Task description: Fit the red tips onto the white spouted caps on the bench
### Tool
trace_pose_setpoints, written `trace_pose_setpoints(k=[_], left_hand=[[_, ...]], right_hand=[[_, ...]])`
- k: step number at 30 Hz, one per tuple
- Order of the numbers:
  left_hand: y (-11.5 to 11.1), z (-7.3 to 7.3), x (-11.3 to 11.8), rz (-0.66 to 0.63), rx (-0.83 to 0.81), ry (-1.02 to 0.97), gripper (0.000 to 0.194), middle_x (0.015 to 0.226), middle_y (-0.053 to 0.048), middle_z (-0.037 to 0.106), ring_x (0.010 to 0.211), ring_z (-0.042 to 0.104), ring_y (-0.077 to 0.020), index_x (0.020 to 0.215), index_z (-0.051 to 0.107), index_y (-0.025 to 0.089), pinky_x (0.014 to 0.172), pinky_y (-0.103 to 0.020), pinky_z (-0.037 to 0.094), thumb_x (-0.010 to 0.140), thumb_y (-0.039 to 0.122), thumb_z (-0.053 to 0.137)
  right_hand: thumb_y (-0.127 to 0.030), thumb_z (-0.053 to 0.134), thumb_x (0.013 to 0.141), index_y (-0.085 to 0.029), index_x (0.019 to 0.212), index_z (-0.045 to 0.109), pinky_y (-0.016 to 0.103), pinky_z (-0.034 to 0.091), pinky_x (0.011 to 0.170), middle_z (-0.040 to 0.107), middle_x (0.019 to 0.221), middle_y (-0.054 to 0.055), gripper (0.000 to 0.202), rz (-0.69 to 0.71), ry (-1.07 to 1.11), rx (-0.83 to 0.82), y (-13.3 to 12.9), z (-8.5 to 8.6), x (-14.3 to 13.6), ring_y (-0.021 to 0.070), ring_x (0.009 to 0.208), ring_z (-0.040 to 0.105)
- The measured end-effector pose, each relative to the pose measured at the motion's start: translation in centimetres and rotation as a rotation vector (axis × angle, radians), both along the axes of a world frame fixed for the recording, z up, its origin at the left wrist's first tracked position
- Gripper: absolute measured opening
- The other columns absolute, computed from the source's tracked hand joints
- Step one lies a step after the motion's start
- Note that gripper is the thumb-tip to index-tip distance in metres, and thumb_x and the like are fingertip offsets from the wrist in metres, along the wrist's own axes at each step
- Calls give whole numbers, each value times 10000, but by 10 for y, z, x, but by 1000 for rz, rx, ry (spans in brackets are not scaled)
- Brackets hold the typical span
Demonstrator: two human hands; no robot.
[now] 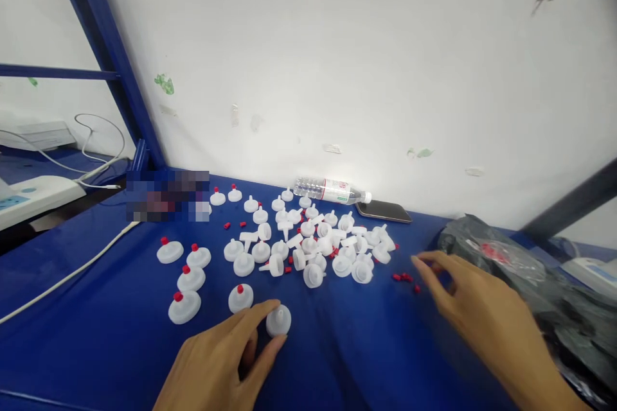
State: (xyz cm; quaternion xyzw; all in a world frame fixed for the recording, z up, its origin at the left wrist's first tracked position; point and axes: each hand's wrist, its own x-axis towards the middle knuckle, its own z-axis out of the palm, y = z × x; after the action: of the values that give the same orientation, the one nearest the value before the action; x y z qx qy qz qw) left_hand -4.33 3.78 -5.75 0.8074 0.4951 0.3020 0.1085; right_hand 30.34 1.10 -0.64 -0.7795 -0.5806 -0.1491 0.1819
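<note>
My left hand holds a white cap between thumb and fingers at the front of the blue table; no red tip shows on it. Just behind it stands a white cap with a red tip, and several more like it stand to the left. My right hand is at the right, thumb and forefinger apart, with nothing visible between them. Small red tips lie beside its fingertips. A loose pile of white caps without tips covers the middle, with some red tips among them.
A clear plastic bottle lies against the wall, beside a dark phone. A grey plastic bag rests at the right. White cable crosses the left side of the table, and a power strip is at the far left.
</note>
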Motion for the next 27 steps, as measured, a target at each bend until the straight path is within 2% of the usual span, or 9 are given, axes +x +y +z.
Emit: trace_pose_setpoints(k=[2,5,10,15,18,20,22,24,27], left_hand=[[0,1,0,-12,-16,-7,266,564,93,569,440,575,-96,1166,741,338,465,-189,429,966,450,605],[1,3,1,-14,-38,0,262,564,93,579,444,582,-99,1154,740,336,467,-190,432,965,454,602],[1,6,2,-6,-28,12,254,556,97,555,421,546,-92,1136,737,334,447,-189,413,967,467,601],[0,4,1,-20,-53,13,268,567,100,564,444,564,-88,1184,732,339,480,-183,426,975,440,599],[0,2,0,-52,-82,25,268,613,97,614,481,594,-91,1207,731,359,504,-194,421,973,415,615],[1,2,-1,-86,-105,40,271,649,93,642,518,617,-96,1220,731,385,529,-201,422,971,421,633],[3,2,-2,-126,-125,59,283,683,87,657,553,637,-100,1243,724,414,546,-204,420,973,442,642],[4,3,-2,-167,-141,82,295,699,81,658,568,641,-103,1260,717,435,551,-208,411,975,459,647],[5,4,-2,-199,-167,100,311,722,72,662,598,649,-109,1279,709,432,565,-211,405,971,448,664]], right_hand=[[-638,505,961,-301,984,774,338,434,508,780,801,47,431,-65,68,-88,-7,-10,27,274,592,709],[-692,539,929,-293,984,777,323,484,535,768,779,46,468,-20,211,-144,-11,-23,41,258,627,722],[-650,574,933,-283,949,747,302,496,541,747,788,24,406,104,264,-128,-7,-35,31,199,561,660],[-642,600,901,-300,875,748,284,545,552,760,755,1,373,138,335,-138,-12,-31,20,203,592,702],[-668,605,889,-325,915,778,264,572,512,807,854,-15,386,150,356,-28,-20,-20,0,194,570,727],[-651,645,881,-334,992,793,232,584,480,822,916,-18,366,205,372,115,-25,-11,-22,186,578,747],[-553,684,911,-337,1009,801,199,613,549,825,971,-18,265,358,387,177,-27,-4,-49,192,705,791],[-391,691,953,-328,944,804,208,641,755,824,950,-28,130,528,425,204,-26,0,-78,187,790,799],[-213,647,989,-303,1023,778,139,607,805,812,971,-38,162,816,525,125,-18,-5,-114,127,822,786]])
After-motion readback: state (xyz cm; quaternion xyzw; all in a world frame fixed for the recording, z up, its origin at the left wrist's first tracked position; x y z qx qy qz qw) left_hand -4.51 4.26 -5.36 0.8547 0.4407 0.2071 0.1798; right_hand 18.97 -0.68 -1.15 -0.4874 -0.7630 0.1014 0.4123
